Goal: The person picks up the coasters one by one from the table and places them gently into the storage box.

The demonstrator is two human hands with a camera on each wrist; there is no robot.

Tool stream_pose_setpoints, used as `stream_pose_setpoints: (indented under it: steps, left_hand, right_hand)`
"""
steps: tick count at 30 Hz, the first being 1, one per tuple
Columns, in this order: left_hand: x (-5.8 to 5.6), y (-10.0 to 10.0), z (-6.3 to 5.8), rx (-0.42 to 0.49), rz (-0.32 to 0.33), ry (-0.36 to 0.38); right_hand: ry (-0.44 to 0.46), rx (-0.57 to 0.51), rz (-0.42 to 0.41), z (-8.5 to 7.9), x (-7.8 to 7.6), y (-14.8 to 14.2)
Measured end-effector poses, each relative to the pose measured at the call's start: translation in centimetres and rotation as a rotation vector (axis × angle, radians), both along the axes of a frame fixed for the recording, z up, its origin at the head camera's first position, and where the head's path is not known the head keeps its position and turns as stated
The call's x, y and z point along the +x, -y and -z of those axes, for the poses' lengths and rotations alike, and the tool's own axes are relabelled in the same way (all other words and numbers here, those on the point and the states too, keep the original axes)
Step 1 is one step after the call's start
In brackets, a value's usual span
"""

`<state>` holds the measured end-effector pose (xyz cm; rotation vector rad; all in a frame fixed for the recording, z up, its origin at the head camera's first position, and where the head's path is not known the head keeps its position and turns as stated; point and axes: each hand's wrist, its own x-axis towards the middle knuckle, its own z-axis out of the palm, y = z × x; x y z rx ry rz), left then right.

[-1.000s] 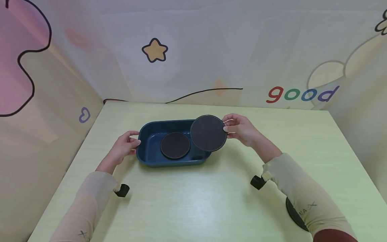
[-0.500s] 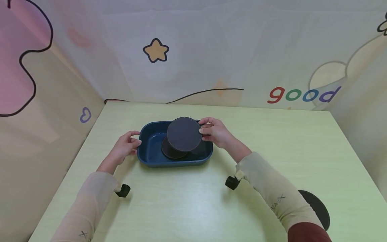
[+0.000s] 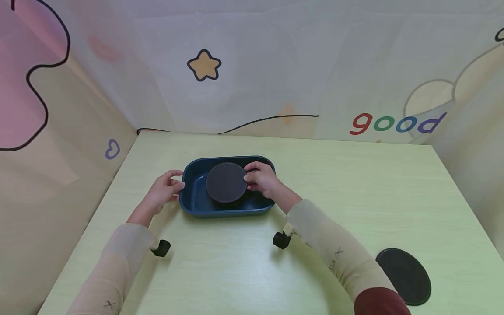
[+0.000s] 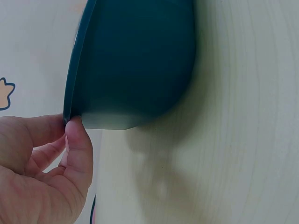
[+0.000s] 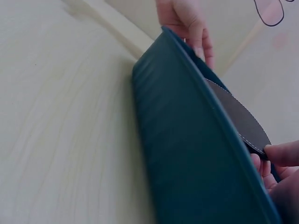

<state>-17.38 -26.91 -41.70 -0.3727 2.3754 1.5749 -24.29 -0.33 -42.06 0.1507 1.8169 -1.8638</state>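
Observation:
A dark blue rectangular dish (image 3: pixel 193 199) with rounded corners stands on the table. My left hand (image 3: pixel 163 190) pinches its left rim; the left wrist view shows thumb (image 4: pixel 77 144) and forefinger on either side of the edge. Inside the dish, my right hand (image 3: pixel 263 179) pinches a round black coaster (image 3: pixel 226 183) by its right edge. White stitching runs round this coaster (image 5: pixel 238 114) in the right wrist view. It is low in the dish and covers the spot where another black coaster lay, now hidden beneath it.
One more black coaster (image 3: pixel 405 275) lies flat at the table's front right, partly behind the right sleeve (image 3: pixel 338 249). A printed cloth wall (image 3: pixel 260 70) rises behind the pale table (image 3: pixel 236 262).
My right hand has carried its coaster left and down into the dish, over the coaster lying there. The front right coaster has come more into view. My left hand stays on the rim.

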Motion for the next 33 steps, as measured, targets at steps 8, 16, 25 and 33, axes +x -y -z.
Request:
stream_pose_setpoints:
  steps: [8, 16, 25, 33]
  left_hand:
    - [-0.1, 0.0, -0.1, -0.004, -0.001, 0.011]
    - [0.0, -0.1, -0.1, -0.01, -0.002, 0.006]
    - [0.1, -0.1, -0.1, -0.001, 0.002, -0.003]
    - [0.0, -0.2, -0.1, -0.012, 0.003, -0.003]
  right_hand:
    - [0.029, 0.074, 0.023, 1.0, -0.2, 1.0]
    - [0.047, 0.143, 0.052, 1.4, -0.4, 1.1]
    - [0.026, 0.259, 0.071, 1.7, -0.5, 1.1]
    - [-0.02, 0.401, 0.046, 1.9, -0.7, 1.3]
